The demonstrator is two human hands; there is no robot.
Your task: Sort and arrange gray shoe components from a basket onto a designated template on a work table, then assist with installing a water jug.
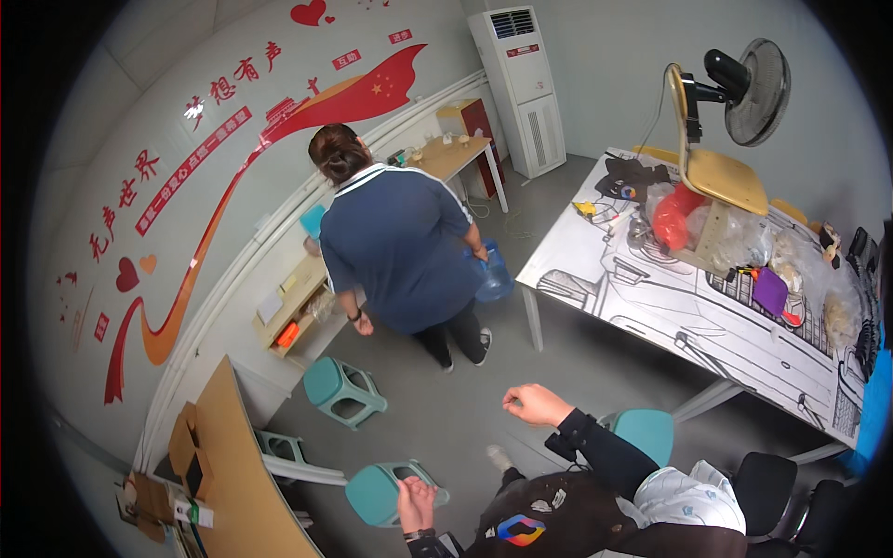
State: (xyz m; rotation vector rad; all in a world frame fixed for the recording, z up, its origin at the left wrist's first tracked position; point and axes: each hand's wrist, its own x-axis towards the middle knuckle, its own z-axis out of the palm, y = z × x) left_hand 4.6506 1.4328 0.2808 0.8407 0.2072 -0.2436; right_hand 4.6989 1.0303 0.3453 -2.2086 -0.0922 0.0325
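Note:
My left hand is raised at the lower edge, palm turned up and fingers loosely bent but apart, with nothing in it. A dark band circles that wrist. The nearest thing to it is a teal plastic stool just to its left. My right hand, in a black sleeve, hovers over the grey floor with its fingers curled in and the fingertips together; nothing shows in it. Behind that forearm stands another teal stool. A black garment with a colourful logo covers my lap.
Ahead, a person in a dark blue shirt faces away, holding a blue water jug. A patterned table at right bears bags, a chair and a fan. Another teal stool and a wooden desk stand left.

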